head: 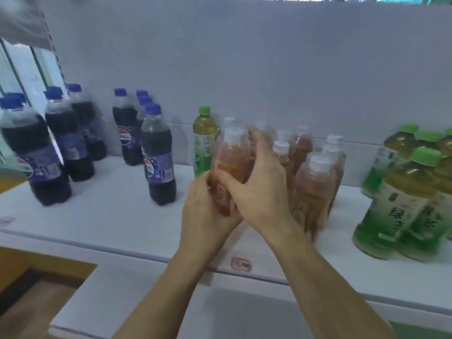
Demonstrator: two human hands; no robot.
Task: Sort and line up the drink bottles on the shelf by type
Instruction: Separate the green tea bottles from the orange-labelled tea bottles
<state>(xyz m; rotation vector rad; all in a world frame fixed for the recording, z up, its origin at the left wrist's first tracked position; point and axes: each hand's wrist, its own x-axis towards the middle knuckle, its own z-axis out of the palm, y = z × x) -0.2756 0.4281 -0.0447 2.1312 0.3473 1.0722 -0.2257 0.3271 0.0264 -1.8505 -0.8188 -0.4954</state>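
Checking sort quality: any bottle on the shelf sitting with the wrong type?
Yes. One green-capped tea bottle stands alone just left of the white-capped red drinks, far from the green tea group at the right. Both hands, left hand and right hand, grip a red drink bottle.

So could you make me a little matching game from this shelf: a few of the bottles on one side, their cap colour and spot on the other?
Things:
1. cola bottles
2. red tea bottle
3. lone green tea bottle
4. green tea group

Descriptions:
A. green caps, far right of shelf
B. white cap, held by left hand and right hand
C. blue caps, left side
D. green cap, just left of the red teas

Pairs: 1-C, 2-B, 3-D, 4-A
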